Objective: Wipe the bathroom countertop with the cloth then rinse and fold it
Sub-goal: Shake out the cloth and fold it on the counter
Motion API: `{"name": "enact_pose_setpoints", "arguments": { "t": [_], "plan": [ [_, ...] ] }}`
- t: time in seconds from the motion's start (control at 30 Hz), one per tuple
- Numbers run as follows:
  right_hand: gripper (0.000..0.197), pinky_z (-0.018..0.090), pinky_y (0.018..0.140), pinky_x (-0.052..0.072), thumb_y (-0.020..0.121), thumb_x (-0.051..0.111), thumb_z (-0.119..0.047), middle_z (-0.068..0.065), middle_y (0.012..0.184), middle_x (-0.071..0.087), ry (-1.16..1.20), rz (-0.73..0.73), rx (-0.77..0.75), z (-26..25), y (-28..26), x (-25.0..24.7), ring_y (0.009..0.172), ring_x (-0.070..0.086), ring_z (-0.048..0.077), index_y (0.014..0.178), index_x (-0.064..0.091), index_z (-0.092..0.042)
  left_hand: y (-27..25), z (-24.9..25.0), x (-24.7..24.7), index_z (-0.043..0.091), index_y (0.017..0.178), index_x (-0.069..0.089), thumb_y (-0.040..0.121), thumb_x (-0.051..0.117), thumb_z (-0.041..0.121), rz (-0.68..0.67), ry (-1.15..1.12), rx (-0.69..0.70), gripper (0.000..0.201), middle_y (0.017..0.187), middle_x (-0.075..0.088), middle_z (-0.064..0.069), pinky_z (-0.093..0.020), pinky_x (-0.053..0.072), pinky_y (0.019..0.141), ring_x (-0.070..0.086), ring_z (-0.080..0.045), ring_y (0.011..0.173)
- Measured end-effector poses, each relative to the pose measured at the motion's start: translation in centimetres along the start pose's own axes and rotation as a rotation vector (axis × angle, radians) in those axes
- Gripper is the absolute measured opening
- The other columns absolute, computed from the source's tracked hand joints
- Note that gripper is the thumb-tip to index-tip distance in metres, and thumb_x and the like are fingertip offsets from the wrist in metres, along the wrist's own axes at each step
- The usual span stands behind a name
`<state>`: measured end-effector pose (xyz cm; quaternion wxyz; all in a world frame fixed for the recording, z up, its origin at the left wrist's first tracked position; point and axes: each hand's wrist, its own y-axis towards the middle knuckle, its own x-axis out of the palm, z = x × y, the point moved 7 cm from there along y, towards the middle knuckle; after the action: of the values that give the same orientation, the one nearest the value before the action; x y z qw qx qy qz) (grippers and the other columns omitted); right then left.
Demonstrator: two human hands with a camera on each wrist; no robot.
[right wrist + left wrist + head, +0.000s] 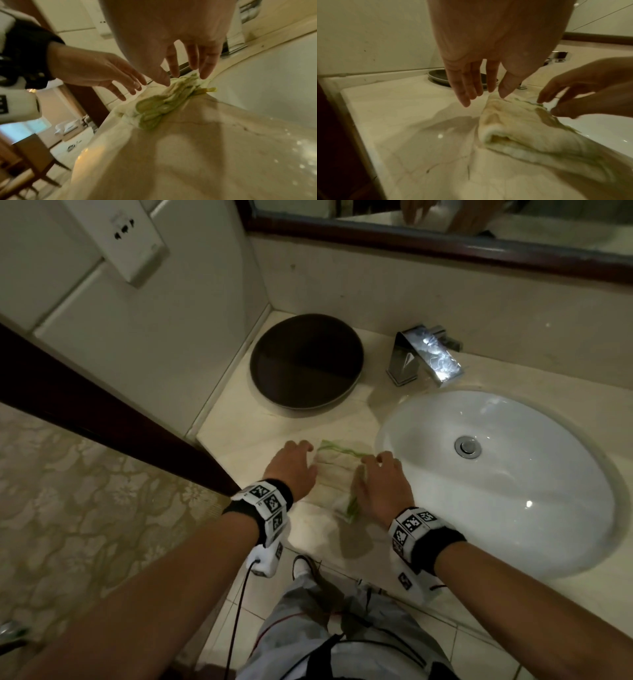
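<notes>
A pale cloth with green edging (pixel 337 474) lies folded on the cream countertop (pixel 246 436), just left of the sink. In the wrist views the cloth (pixel 518 129) (pixel 154 104) shows stacked layers. My left hand (pixel 294 465) hovers at its left edge with fingers straight and spread, holding nothing; its fingertips (pixel 465 101) are just above the counter. My right hand (pixel 380 477) is over the cloth's right edge with fingers extended, and its fingertips (pixel 175 73) reach the far end of the cloth.
A white oval sink (pixel 496 474) lies to the right, with a chrome faucet (pixel 424 354) behind it. A dark round plate (pixel 305 361) sits at the back left of the counter. A wall stands on the left, a mirror above, and a dark wooden edge (pixel 102 412) runs at front left.
</notes>
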<state>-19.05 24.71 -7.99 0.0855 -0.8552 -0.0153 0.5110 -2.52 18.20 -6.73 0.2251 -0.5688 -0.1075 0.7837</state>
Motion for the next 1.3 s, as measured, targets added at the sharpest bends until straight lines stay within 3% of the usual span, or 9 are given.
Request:
{"name": "enact_pose_setpoints", "arguments": {
  "t": [0.17,0.3,0.4,0.53,0.63,0.8,0.97,1.1,1.3],
  "plan": [
    [0.044,0.039,0.08,0.042,0.09,0.054,-0.031,0.017,0.115,0.05,0.128,-0.125,0.213,1.4,0.6,0.9,0.104,0.051,0.038,0.126,0.04,-0.009,1.2,-0.2,1.3,0.018,0.139,0.038,0.091,0.053,0.035,-0.192,-0.055,-0.11,0.054,0.131,0.057,-0.011,-0.037,0.045,0.094,0.055,-0.033,0.115],
    [0.051,0.041,0.088,0.043,0.089,0.059,-0.03,0.018,0.119,0.051,0.188,-0.127,0.324,1.6,1.2,1.6,0.11,0.05,0.038,0.132,0.038,-0.012,1.3,-0.6,1.8,0.017,0.119,0.053,0.089,0.054,0.036,-0.184,-0.093,-0.132,0.035,0.117,0.061,-0.008,-0.033,0.045,0.083,0.057,-0.03,0.103],
    [0.056,0.04,0.091,0.042,0.084,0.063,-0.023,0.015,0.121,0.051,0.21,-0.085,0.392,1.5,1.8,1.3,0.112,0.049,0.035,0.134,0.04,-0.015,2.0,-1.1,2.2,0.018,0.103,0.053,0.087,0.057,0.038,-0.214,-0.134,-0.083,0.026,0.105,0.064,-0.006,-0.032,0.044,0.075,0.058,-0.027,0.093],
    [0.05,0.034,0.083,0.04,0.077,0.06,-0.007,0.009,0.112,0.056,0.127,-0.031,0.404,-0.1,2.6,0.8,0.104,0.049,0.029,0.124,0.046,-0.015,2.5,-0.9,1.8,0.022,0.091,0.045,0.089,0.056,0.036,-0.192,-0.178,-0.008,0.019,0.094,0.059,-0.003,-0.031,0.038,0.068,0.055,-0.025,0.084],
    [0.045,0.035,0.08,0.041,0.075,0.058,-0.002,0.011,0.108,0.06,0.187,0.06,0.43,-1.1,3.3,0.4,0.1,0.053,0.032,0.117,0.047,-0.013,2.7,-0.6,1.3,0.023,0.092,0.044,0.09,0.054,0.036,-0.187,-0.222,0.002,0.017,0.092,0.061,-0.004,-0.035,0.043,0.068,0.056,-0.028,0.084],
    [0.043,0.028,0.073,0.039,0.078,0.058,-0.008,0.006,0.104,0.061,0.387,0.123,0.425,-1.6,5.1,-0.8,0.089,0.06,0.031,0.117,0.045,-0.021,4.6,-0.9,-1.3,0.022,0.093,0.048,0.088,0.056,0.043,-0.11,-0.329,0.044,0.023,0.088,0.064,-0.001,-0.037,0.048,0.072,0.06,-0.024,0.081],
    [0.047,0.026,0.071,0.037,0.077,0.056,-0.005,0.0,0.092,0.061,0.474,0.21,0.418,-2.9,8.3,-2.2,0.084,0.058,0.025,0.119,0.048,-0.024,7.7,-2.0,-4.2,0.02,0.095,0.051,0.087,0.061,0.033,-0.052,-0.373,0.06,0.018,0.094,0.064,-0.002,-0.035,0.048,0.075,0.06,-0.025,0.086],
    [0.046,0.027,0.075,0.039,0.077,0.057,-0.005,0.003,0.102,0.064,0.484,0.276,0.378,-4.3,11.5,-3.3,0.087,0.057,0.024,0.119,0.051,-0.021,10.6,-2.7,-6.7,0.021,0.097,0.051,0.087,0.063,0.031,-0.03,-0.407,0.076,0.018,0.091,0.063,-0.002,-0.033,0.048,0.073,0.06,-0.023,0.083],
    [0.043,0.033,0.077,0.049,0.074,0.059,-0.008,0.001,0.098,0.065,0.491,0.397,0.371,-4.9,16.5,-5.9,0.084,0.06,0.022,0.113,0.052,-0.025,14.7,-1.3,-11.2,0.023,0.097,0.054,0.084,0.068,0.027,-0.005,-0.384,0.188,0.019,0.088,0.061,0.004,-0.028,0.044,0.076,0.058,-0.019,0.083]
  ]
}}
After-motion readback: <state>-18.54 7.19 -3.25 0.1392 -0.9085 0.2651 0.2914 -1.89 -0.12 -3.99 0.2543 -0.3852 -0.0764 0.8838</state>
